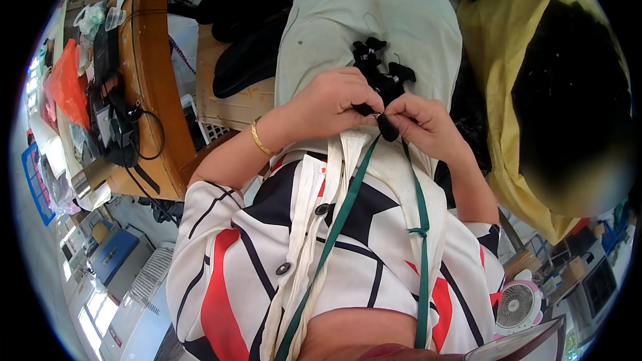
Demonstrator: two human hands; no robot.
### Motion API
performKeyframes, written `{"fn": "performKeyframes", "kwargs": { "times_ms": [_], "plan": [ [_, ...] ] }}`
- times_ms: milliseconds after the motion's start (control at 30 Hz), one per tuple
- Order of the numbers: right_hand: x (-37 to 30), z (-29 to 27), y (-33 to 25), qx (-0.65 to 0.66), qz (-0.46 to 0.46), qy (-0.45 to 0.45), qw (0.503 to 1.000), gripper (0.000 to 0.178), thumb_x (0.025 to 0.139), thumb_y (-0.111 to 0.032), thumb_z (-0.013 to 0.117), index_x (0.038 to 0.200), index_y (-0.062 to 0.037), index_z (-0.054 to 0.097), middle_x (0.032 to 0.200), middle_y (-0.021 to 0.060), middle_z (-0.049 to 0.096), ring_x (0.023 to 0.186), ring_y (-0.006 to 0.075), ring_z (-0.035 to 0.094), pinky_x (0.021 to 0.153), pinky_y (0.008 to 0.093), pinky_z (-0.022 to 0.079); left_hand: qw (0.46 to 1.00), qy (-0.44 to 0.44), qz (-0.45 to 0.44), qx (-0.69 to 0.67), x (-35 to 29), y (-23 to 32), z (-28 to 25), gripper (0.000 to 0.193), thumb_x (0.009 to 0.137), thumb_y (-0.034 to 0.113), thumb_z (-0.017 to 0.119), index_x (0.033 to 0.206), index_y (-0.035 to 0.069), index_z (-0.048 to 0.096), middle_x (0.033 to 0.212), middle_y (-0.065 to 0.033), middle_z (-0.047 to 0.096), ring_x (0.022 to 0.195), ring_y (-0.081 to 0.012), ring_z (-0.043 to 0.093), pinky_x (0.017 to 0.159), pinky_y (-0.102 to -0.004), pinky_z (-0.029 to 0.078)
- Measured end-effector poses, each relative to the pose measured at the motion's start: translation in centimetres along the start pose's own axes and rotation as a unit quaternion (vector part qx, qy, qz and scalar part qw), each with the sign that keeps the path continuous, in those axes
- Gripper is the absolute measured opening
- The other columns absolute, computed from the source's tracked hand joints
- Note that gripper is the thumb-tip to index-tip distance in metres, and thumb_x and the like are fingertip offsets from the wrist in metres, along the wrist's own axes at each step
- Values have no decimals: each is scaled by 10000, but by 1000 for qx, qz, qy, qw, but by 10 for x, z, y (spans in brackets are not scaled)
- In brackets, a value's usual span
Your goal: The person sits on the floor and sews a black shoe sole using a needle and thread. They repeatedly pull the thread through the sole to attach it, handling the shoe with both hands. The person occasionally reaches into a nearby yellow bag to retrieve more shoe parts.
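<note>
While two hands pinch one black piece, one bangle shows.

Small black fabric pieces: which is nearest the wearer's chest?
The rounded piece at the right hand; the other pieces lie farther up the pale cloth.

A hand could pass over the far part of the pale cloth, beyond the small black pieces, or along its strip left of them. Straight between the left hand and right hand the way is blocked — their fingertips nearly meet at a black piece. Toward the body, two green straps hang across the approach. To the left, long black shapes and a wooden table obstruct; to the right, a yellow sack bulges high.
</note>
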State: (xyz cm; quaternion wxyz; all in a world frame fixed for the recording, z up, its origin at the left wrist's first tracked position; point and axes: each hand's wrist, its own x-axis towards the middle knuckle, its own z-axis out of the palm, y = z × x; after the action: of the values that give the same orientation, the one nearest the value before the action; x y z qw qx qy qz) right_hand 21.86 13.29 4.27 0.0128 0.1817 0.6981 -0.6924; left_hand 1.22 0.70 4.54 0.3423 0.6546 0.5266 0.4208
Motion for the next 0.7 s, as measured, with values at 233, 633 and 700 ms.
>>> {"fn": "performKeyframes", "kwargs": {
  "times_ms": [233, 633, 700],
  "plan": [
    [3, 4, 17, 176, 46, -32, 983, 131, 983, -163, 597, 1035, -58, 540, 765, -36, 568, 642, 35, 491, 582, 207, 417, 966, -15, -163, -200, -9, -4, 1, 153, 803, 47, 765, 945, 34, 711, 880, -31, 673, 818, -131, 604, 749, -257, 462],
    [16, 3, -17, -137, -79, 89, 983, 107, 850, -107, 711, 930, -50, 670, 795, 64, 624, 670, 167, 604, 593, 275, 477, 980, -7, -179, -92, -13, -14, 12, 203, 771, 177, 774, 920, 48, 728, 836, -97, 690, 797, -219, 653, 719, -331, 501],
    [16, 10, -20, -295, -158, 105, 937, 133, 796, -167, 739, 870, -89, 661, 778, 68, 610, 701, 276, 608, 576, 352, 484, 987, -8, -146, -74, -12, -16, 14, 207, 774, 181, 777, 919, 42, 726, 824, -97, 685, 777, -218, 648, 703, -331, 499]
  ]
}}
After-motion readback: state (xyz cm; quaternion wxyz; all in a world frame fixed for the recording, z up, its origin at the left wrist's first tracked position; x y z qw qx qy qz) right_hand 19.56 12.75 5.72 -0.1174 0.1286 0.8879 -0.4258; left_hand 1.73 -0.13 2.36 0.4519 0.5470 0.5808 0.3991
